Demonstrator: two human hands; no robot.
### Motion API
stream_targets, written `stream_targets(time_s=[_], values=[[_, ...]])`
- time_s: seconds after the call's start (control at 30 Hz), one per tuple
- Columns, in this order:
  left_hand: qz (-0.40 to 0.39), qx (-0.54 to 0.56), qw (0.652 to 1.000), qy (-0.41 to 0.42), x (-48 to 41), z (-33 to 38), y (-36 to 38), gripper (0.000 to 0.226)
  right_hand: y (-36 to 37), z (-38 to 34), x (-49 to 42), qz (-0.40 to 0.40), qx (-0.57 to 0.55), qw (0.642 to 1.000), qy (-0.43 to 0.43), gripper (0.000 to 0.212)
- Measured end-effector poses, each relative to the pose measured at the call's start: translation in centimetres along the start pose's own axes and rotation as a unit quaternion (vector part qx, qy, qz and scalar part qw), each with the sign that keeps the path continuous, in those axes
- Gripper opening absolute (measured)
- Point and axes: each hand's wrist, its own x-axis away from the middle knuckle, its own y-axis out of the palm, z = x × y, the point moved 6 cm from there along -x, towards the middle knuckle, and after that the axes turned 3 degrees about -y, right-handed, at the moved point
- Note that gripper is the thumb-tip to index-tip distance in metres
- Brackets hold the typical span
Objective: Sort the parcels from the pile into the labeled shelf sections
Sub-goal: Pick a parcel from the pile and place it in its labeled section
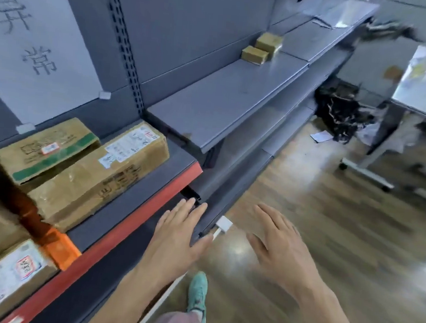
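Both hands are empty, fingers spread flat. The left hand (179, 233) hovers by the dark metal shelf with a red edge (133, 222); the right hand (279, 246) is over the wooden floor. Brown cardboard parcels (98, 179) already sit left of the left hand, and two small brown boxes (254, 54) far ahead. More sorting is likely left; I cannot see the pile.

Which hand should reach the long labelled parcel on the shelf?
Left, likely: left hand, empty, is at the red shelf edge nearer the parcel; right hand is over the floor.
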Motion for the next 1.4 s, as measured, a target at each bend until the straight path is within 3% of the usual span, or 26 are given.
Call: stream_targets(time_s=[0.63, 1.13, 1.4], values=[[-0.061, -0.007, 0.995, 0.082, -27.4, 9.2, 0.8, 0.069, -4.6, 15.7, -17.6, -0.018, -0.031, 0.995, 0.092, 0.065], [-0.022, 0.028, 0.999, -0.012, -44.4, 22.2, 6.2, 0.068, -12.9, 34.5, -31.5, -0.046, -0.052, 0.998, 0.001, 0.064], [-0.018, 0.022, 0.999, -0.03, -53.4, 26.3, 6.5, 0.068, -15.3, 41.5, -38.1, -0.074, -0.087, 0.993, 0.006, 0.065]])
